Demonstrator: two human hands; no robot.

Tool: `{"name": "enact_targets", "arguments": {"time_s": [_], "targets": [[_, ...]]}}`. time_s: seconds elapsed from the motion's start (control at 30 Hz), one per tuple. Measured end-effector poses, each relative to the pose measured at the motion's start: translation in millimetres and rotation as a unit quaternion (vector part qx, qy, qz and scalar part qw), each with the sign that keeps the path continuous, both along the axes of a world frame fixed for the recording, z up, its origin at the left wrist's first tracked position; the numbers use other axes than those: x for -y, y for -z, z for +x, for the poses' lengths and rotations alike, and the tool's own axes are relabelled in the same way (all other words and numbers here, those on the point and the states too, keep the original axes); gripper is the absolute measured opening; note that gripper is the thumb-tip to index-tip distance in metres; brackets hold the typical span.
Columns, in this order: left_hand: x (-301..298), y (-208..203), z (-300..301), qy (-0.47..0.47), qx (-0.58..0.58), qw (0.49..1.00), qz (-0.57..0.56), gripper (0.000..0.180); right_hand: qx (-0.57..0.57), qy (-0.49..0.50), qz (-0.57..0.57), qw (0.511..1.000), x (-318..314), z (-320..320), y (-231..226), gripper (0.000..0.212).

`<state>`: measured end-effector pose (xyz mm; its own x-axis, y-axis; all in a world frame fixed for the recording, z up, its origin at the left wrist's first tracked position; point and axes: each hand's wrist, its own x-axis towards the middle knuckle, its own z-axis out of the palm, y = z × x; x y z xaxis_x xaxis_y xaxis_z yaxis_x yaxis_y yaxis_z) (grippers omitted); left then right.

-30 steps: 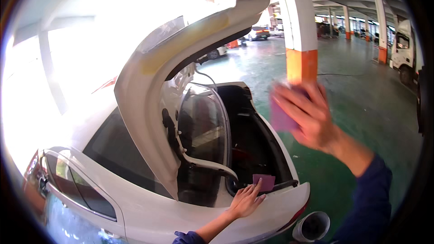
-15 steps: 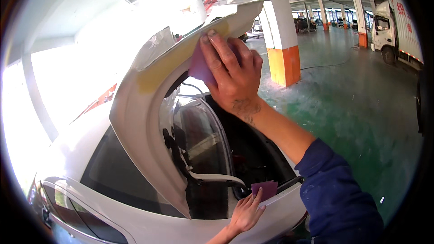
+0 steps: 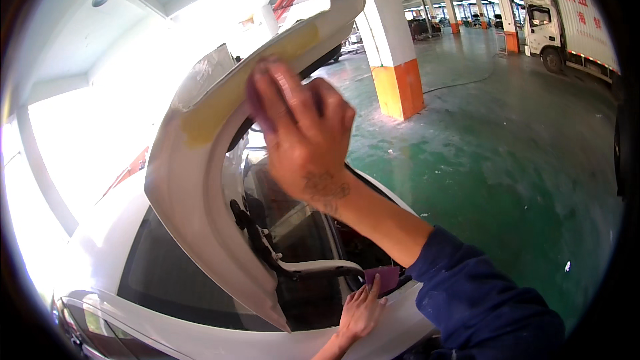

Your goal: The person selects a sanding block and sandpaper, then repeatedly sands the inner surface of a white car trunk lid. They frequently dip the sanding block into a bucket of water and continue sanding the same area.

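Note:
My right hand [image 3: 303,120], in a blue sleeve, presses a purple piece of sandpaper [image 3: 257,103] against the raised white trunk lid [image 3: 193,193]. The hand is smeared by motion, and much of that piece is hidden under the fingers. Yellow filler patches [image 3: 203,121] show on the lid on both sides of the hand. Lower down, my left hand [image 3: 360,315] holds a second purple sheet [image 3: 383,278] at the white car body's edge, its forefinger lying over the sheet.
A curved hinge arm [image 3: 323,266] joins lid and body beside the dark rear opening. Clear plastic film [image 3: 203,80] hangs on the lid's far side. An orange-and-white pillar [image 3: 399,87] stands beyond on the green floor [image 3: 493,193]. A white truck [image 3: 580,27] is parked far right.
My right hand has slid left along the lid with its sandpaper, uncovering filler to its right. The whole view has shifted slightly. My left hand stays at the body's edge with its sheet.

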<state>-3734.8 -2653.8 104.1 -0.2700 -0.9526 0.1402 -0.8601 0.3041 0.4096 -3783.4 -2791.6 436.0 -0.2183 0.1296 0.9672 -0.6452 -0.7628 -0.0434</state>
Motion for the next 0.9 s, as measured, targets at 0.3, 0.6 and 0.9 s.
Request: {"name": "enact_targets", "arguments": {"time_s": [0.3,0.6,0.9], "targets": [[-3.4,5.3,-1.8,0.039,0.003,0.994,-0.100,0.075,0.001,-0.034,0.013,0.999,-25.1,21.4,0.0,0.054],[-92.0,-234.6,71.8,0.006,0.051,0.849,-0.526,0.070,0.012,0.005,0.012,1.000,-22.4,7.1,3.1,0.050],[-13.0,-406.3,184.5,-0.091,-0.090,0.747,-0.653,0.092,0.023,-0.025,0.035,0.999,-32.6,21.6,2.3,0.053]]}}
